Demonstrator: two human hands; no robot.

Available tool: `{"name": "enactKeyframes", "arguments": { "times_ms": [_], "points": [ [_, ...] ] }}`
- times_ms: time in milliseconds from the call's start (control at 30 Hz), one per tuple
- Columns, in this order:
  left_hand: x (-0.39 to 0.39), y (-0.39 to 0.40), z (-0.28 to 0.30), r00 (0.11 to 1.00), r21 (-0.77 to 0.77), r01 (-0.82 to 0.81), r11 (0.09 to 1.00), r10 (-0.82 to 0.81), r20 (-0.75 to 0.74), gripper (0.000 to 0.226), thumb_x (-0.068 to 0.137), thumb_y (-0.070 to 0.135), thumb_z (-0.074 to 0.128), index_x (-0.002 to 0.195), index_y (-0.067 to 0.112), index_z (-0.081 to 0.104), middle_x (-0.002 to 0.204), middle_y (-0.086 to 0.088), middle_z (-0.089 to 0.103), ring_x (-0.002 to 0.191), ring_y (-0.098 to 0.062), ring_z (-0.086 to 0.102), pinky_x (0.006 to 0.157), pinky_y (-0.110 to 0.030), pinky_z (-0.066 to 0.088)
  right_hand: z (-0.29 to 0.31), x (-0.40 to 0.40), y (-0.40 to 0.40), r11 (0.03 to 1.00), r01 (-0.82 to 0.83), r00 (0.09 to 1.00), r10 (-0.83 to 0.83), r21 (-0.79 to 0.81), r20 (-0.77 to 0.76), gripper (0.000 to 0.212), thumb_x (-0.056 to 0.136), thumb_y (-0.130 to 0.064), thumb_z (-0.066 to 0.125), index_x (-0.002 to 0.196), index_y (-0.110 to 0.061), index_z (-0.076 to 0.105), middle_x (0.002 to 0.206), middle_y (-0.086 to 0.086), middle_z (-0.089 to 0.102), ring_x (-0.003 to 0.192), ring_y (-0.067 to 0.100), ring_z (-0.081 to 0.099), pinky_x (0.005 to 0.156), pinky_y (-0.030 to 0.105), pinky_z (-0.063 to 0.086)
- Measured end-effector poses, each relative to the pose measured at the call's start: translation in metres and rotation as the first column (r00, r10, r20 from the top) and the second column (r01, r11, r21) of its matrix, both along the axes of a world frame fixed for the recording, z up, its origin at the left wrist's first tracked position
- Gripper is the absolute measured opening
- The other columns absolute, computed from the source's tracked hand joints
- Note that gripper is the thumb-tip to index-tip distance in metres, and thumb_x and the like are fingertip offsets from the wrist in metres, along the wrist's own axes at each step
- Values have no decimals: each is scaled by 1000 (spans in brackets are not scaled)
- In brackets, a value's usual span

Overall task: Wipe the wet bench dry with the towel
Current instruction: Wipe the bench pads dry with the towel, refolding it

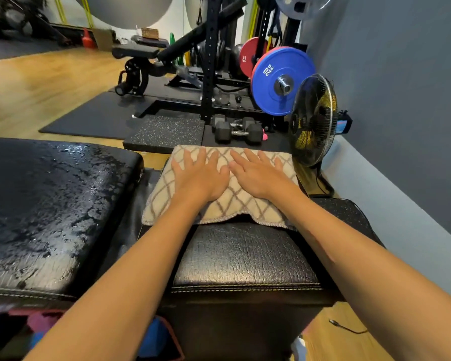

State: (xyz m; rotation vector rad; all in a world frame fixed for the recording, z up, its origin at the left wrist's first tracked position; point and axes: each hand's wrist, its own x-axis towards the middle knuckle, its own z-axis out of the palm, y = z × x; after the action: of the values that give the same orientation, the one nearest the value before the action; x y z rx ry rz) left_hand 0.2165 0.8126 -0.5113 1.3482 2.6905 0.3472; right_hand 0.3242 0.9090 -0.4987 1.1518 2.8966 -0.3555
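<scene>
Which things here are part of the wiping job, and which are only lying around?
Job: towel; bench under it; wet bench beside it; left hand; right hand.
Lying about: fan; dumbbells; blue weight plate.

The round blue rubber weight plate, mounted on a steel bar end beside the black rack, carries white lettering that reads "20 KG", printed upside down from this angle on its upper left face. Behind it, the round red rubber weight plate bears small white lettering near its left rim, turned sideways, which appears to read "25 KG", though it is small and partly blurred. No other text, brand or sign can be read anywhere else in the view
</scene>
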Motion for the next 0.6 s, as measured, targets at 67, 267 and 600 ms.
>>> {"name": "enactKeyframes", "arguments": {
  "times_ms": [67,267,600],
  "points": [
    [9,-14,-2,1000,7,-10,1000,10,6,61,99,53,9,155,30,2,164,2,-6,149,-32,-11,117,-57,-3,1,7,-13,1000,-8,1000,8,3,14,56,101,-58,6,156,-45,2,167,-6,-7,153,26,-11,119,56,-10],
    [58,-73,-2,998,17,-38,999,39,-48,62,98,53,7,155,29,0,164,2,-9,149,-31,-12,117,-57,-1,2,56,-69,997,-73,997,73,36,20,55,103,-54,7,156,-43,-4,166,-8,-13,152,23,-15,121,55,-8],
    [61,-39,0,996,-14,-44,999,43,-78,64,98,51,8,156,23,1,164,-2,-7,148,-37,-11,114,-64,-2,2,50,-38,1000,-17,999,16,7,45,54,104,-52,10,156,-43,1,166,-10,-11,153,22,-11,120,56,-7]
  ]
}}
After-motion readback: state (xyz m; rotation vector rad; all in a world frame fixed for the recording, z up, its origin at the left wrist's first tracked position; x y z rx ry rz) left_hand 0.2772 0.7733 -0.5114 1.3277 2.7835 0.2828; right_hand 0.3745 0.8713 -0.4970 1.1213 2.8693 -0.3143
